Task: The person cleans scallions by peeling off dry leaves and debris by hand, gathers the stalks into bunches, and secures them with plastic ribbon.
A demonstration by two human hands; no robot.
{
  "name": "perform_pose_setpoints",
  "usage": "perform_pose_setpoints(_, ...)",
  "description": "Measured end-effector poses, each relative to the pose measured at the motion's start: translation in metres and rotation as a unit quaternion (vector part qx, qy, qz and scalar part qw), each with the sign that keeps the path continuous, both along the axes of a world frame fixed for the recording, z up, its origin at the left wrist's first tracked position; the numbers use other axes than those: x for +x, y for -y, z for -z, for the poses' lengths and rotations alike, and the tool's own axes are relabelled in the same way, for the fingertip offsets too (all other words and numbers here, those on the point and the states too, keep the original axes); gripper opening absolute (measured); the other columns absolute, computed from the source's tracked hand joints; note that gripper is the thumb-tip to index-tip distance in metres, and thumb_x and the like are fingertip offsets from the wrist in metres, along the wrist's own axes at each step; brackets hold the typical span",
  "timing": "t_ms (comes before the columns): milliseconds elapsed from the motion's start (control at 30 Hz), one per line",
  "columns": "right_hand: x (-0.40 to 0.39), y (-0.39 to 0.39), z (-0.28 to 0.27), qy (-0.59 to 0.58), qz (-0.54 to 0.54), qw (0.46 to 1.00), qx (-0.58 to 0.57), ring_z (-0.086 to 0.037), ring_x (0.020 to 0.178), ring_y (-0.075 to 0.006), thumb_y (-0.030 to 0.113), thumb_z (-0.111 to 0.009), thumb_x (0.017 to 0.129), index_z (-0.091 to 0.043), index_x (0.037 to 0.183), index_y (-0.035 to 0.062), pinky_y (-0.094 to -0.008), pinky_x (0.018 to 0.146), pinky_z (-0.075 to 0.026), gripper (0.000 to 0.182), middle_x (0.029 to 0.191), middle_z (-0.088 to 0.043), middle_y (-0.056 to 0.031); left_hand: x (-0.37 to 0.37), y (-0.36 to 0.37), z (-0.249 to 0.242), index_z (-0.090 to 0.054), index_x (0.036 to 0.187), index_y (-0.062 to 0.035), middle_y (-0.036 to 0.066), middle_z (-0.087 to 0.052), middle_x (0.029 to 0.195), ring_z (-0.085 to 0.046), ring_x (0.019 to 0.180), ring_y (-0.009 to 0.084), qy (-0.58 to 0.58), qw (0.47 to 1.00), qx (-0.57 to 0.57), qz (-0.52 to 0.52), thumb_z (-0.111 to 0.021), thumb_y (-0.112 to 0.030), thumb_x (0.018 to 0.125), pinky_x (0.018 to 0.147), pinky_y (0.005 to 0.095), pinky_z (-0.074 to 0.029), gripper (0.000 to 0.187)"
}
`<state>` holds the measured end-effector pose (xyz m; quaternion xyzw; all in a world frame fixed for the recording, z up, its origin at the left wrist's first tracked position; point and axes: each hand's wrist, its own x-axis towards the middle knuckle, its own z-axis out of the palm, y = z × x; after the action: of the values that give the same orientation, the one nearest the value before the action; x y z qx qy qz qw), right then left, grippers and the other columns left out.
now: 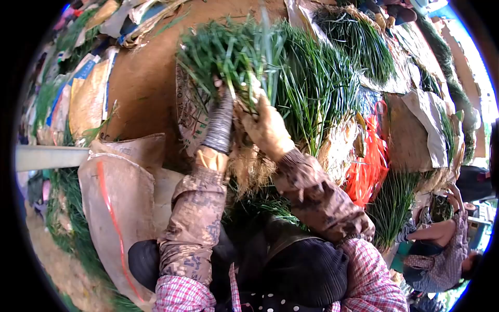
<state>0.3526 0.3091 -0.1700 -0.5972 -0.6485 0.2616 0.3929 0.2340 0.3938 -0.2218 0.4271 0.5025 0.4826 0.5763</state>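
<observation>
A bunch of long green grass-like plants stands up between my hands, its leaves slightly blurred. Tan, stringy roots hang below my hands. My left hand, in a dark finely striped covering, closes on the left side of the bunch, its fingers partly hidden by leaves. On the right side my right hand, in a pale yellowish glove, grips the lower stems. Directly beside it lies a thick pile of similar plants, with fibrous roots toward me.
Red plastic strips lie right of my forearm. A brown sack with an orange stripe is at left, near a pale bar. More green bundles lie farther right. A seated person is at lower right.
</observation>
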Motion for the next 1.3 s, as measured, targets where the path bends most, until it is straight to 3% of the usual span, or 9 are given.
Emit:
perform_pose_setpoints(167, 0.048, 0.052, -0.050, 0.013, 0.001, 0.993, 0.116, -0.061, 0.068, -0.0252, -0.001, -0.054, 0.081, -0.029, 0.136, -0.0026, -0.0338, 0.056, -0.052, 0.060, 0.096, -0.061, -0.0189, 0.044, 0.065, -0.112, -0.031, 0.135, -0.0020, 0.018, -0.044, 0.130, -0.046, 0.115, 0.0234, 0.113, 0.983, -0.041, 0.135, -0.040, -0.016, 0.097, 0.099, 0.0350, -0.039, 0.042)
perform_pose_setpoints(267, 0.060, 0.084, -0.101, -0.072, 0.079, 0.994, 0.006, -0.061, 0.082, -0.0220, 0.001, -0.052, 0.084, -0.038, 0.131, -0.0031, -0.0301, 0.071, -0.052, 0.050, 0.108, -0.060, -0.0176, 0.090, 0.076, -0.086, -0.037, 0.131, -0.0024, 0.019, -0.048, 0.125, -0.050, 0.110, 0.0239, -0.130, 0.973, 0.084, 0.171, -0.053, -0.019, 0.090, 0.096, 0.0332, -0.042, 0.047)
perform_pose_setpoints(500, 0.203, 0.121, 0.048, -0.044, 0.176, 0.979, -0.088, -0.057, 0.078, -0.0162, 0.010, -0.055, 0.082, -0.048, 0.117, -0.0059, -0.0279, 0.070, -0.048, 0.039, 0.094, -0.061, -0.0110, 0.130, 0.101, -0.057, -0.060, 0.107, -0.0028, 0.020, -0.064, 0.100, -0.062, 0.091, 0.0340, -0.319, 0.894, 0.018, 0.315, -0.063, -0.044, 0.078, 0.081, 0.0421, -0.047, 0.050)
perform_pose_setpoints(633, 0.200, 0.108, 0.035, -0.095, 0.232, 0.954, -0.167, -0.055, 0.073, -0.0112, 0.005, -0.051, 0.082, -0.037, 0.126, -0.0077, -0.0271, 0.067, -0.049, 0.049, 0.098, -0.061, -0.0115, 0.064, 0.082, -0.093, -0.064, 0.074, -0.0064, 0.012, -0.065, 0.070, -0.062, 0.061, 0.0273, -0.265, 0.961, -0.029, 0.073, -0.060, -0.031, 0.079, 0.060, 0.0384, -0.049, 0.025)
perform_pose_setpoints(700, 0.188, 0.110, 0.022, 0.181, 0.219, 0.957, -0.058, -0.028, 0.132, -0.0360, 0.008, -0.053, 0.078, -0.023, 0.140, -0.0010, -0.0418, 0.108, -0.028, 0.069, 0.138, -0.033, -0.0271, 0.028, 0.068, -0.065, -0.065, 0.078, -0.0046, 0.012, -0.065, 0.070, -0.063, 0.063, 0.0271, -0.245, 0.967, 0.060, -0.038, -0.062, -0.025, 0.078, 0.063, 0.0372, -0.051, 0.020)
perform_pose_setpoints(833, 0.108, 0.089, -0.047, 0.294, 0.190, 0.918, 0.185, -0.031, 0.130, -0.0373, 0.010, -0.049, 0.084, -0.027, 0.140, 0.0031, -0.0502, 0.107, -0.028, 0.061, 0.138, -0.035, -0.0242, -0.050, 0.033, 0.029, -0.060, 0.111, -0.0038, 0.019, -0.062, 0.109, -0.058, 0.104, 0.0319, -0.445, 0.881, -0.090, -0.133, -0.063, -0.038, 0.077, 0.093, 0.0404, -0.043, 0.048)
perform_pose_setpoints(1100, 0.008, 0.025, 0.028, 0.527, -0.308, 0.790, -0.053, -0.014, 0.139, -0.0281, 0.037, -0.056, 0.084, -0.045, 0.133, 0.0240, -0.0495, 0.113, -0.007, 0.051, 0.148, -0.026, -0.0097, -0.023, 0.004, 0.084, -0.031, 0.134, 0.0047, 0.030, -0.049, 0.124, -0.052, 0.111, 0.0420, -0.553, 0.825, -0.109, -0.038, -0.044, -0.064, 0.082, 0.098, 0.0441, -0.037, 0.087)
perform_pose_setpoints(1200, 0.037, 0.011, 0.093, 0.304, -0.274, 0.910, 0.070, -0.015, 0.139, -0.0305, 0.035, -0.059, 0.083, -0.054, 0.125, 0.0225, -0.0520, 0.112, -0.008, 0.045, 0.149, -0.022, -0.0107, 0.000, -0.033, 0.094, -0.026, 0.136, 0.0032, 0.028, -0.048, 0.125, -0.049, 0.113, 0.0418, -0.508, 0.857, -0.084, -0.037, -0.050, -0.064, 0.078, 0.100, 0.0436, -0.036, 0.092)
perform_pose_setpoints(1300, 0.051, 0.002, 0.056, 0.493, -0.117, 0.862, -0.018, -0.020, 0.138, -0.0280, 0.021, -0.054, 0.083, -0.042, 0.133, 0.0147, -0.0456, 0.114, -0.012, 0.051, 0.148, -0.028, -0.0086, 0.017, -0.059, 0.069, -0.019, 0.140, 0.0003, 0.028, -0.045, 0.129, -0.046, 0.117, 0.0410, -0.469, 0.878, -0.093, -0.012, -0.058, -0.063, 0.073, 0.105, 0.0426, -0.030, 0.100)
